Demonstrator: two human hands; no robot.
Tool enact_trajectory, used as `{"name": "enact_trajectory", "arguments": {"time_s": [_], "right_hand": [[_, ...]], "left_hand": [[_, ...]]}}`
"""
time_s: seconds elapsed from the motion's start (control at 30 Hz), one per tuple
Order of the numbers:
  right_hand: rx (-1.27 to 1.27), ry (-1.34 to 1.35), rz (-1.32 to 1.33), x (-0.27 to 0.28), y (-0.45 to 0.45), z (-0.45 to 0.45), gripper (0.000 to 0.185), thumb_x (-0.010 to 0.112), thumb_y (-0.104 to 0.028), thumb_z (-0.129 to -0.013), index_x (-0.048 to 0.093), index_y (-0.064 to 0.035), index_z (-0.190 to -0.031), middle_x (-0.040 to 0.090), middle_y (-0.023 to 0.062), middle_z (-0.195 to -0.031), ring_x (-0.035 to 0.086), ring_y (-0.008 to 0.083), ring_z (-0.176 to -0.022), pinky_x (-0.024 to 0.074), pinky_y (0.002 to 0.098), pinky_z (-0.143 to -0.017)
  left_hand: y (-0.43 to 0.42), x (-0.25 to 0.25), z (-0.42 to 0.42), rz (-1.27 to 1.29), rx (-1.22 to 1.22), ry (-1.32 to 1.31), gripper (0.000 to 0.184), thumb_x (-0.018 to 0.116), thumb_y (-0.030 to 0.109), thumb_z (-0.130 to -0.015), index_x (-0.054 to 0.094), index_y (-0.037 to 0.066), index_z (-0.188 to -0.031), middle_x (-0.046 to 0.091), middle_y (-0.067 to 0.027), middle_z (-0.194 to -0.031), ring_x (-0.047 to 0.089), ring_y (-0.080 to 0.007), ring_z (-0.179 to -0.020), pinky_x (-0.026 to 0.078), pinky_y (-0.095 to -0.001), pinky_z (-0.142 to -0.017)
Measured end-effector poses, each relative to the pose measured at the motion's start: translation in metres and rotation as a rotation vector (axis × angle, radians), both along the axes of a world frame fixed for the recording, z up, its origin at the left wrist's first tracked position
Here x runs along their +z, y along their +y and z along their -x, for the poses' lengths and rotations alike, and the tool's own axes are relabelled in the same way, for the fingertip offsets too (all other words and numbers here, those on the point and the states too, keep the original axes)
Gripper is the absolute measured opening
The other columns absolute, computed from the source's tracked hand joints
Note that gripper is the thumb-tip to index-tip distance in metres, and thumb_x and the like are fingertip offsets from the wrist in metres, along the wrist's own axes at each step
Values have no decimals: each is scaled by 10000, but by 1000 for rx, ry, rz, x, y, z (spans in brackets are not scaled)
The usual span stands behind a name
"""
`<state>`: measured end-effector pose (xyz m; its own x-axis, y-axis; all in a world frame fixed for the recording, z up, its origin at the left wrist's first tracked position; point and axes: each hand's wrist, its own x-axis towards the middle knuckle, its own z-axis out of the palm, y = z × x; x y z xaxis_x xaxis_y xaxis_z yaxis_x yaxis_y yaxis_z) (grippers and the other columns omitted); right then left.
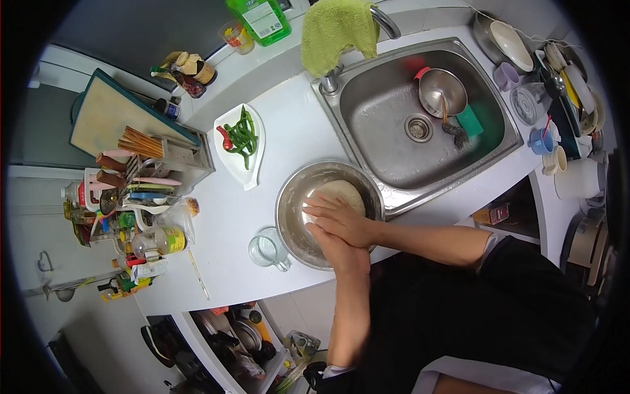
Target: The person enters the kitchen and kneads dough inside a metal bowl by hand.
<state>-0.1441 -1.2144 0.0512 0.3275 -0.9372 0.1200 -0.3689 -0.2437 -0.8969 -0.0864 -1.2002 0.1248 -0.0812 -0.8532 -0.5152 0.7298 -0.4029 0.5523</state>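
A steel mixing bowl (291, 231) stands on the white counter beside the sink, with a pale ball of dough (344, 192) inside. My right hand (342, 220) lies flat on the dough with its fingers stretched out. Close against it, partly overlapped, my left hand (336, 248) reaches in over the near rim. Its visible part looks straightened, while some fingers are hidden by the right hand. Both hands press together at the dough's near side. Left of the bowl is a clear glass mug (264, 249) with a handle.
Green and red peppers (244, 136) lie on a white dish (252, 176). The steel sink (367, 128) holds a small pot (436, 88). A chopstick and knife rack (187, 161), a cutting board (108, 111) and bottles line the left side. Cups and dishes crowd the right.
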Motion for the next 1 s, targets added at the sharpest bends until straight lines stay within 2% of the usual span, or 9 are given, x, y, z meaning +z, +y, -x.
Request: {"name": "enact_trajectory", "arguments": {"time_s": [0.07,0.17,0.27,0.37,0.43,0.53,0.63,0.9,1.0], "right_hand": [[-57,-47,-182,21,-5,1,553,393,-381,-982,380,-95,-1455,301,126,-1545,168,366,-1452,112,574,-1128],[-112,-234,-144,32,-6,-5,577,395,-406,-977,375,-86,-1457,279,148,-1550,137,365,-1462,107,547,-1142],[-130,-261,-183,45,-6,-6,533,342,-298,-1001,327,-52,-1474,272,158,-1548,141,342,-1461,73,468,-1174],[-73,-380,-66,43,-7,-20,530,373,-261,-991,321,-58,-1478,265,159,-1551,134,343,-1463,69,469,-1177],[-104,-250,-32,43,-15,-24,581,402,-338,-977,321,-49,-1474,254,181,-1549,133,343,-1464,101,499,-1165],[-41,8,118,36,-25,-11,598,445,-296,-952,313,-32,-1473,244,174,-1553,132,331,-1465,108,486,-1169],[44,-171,269,33,-21,-18,635,510,-246,-915,302,-38,-1478,237,168,-1554,149,322,-1460,126,477,-1168],[-13,-453,29,76,-12,-16,620,524,-200,-922,303,-27,-1474,267,179,-1538,229,289,-1437,191,431,-1153],[-87,-550,-84,50,-22,-28,611,517,-207,-928,305,-38,-1476,263,177,-1542,263,279,-1427,215,409,-1144]], "left_hand": [[-8,29,9,-139,118,-187,589,247,493,-1028,420,36,-1357,479,-134,-1367,449,-293,-1276,350,-419,-1107],[-10,25,4,-162,80,-210,596,247,500,-1026,402,38,-1369,464,-132,-1379,440,-285,-1283,347,-413,-1105],[-14,20,3,-186,41,-232,603,248,506,-1024,384,40,-1381,449,-130,-1392,432,-278,-1290,344,-407,-1104],[-23,24,1,-230,2,-269,611,248,513,-1023,366,41,-1393,434,-129,-1404,423,-270,-1296,341,-401,-1102],[-27,23,3,-246,-12,-280,617,249,517,-1021,354,42,-1401,424,-127,-1413,418,-265,-1301,339,-397,-1101],[-21,20,0,-231,-3,-248,626,249,524,-1020,336,44,-1412,409,-126,-1425,409,-257,-1308,336,-392,-1099],[-17,16,-1,-205,8,-243,636,250,530,-1018,318,46,-1424,394,-124,-1438,401,-250,-1314,332,-386,-1098],[-23,21,-3,-195,12,-309,666,251,547,-1013,270,50,-1455,354,-119,-1471,378,-229,-1332,324,-370,-1093],[-35,27,-3,-230,-38,-399,679,252,554,-1011,252,52,-1467,339,-118,-1483,370,-222,-1339,321,-364,-1091]]}}
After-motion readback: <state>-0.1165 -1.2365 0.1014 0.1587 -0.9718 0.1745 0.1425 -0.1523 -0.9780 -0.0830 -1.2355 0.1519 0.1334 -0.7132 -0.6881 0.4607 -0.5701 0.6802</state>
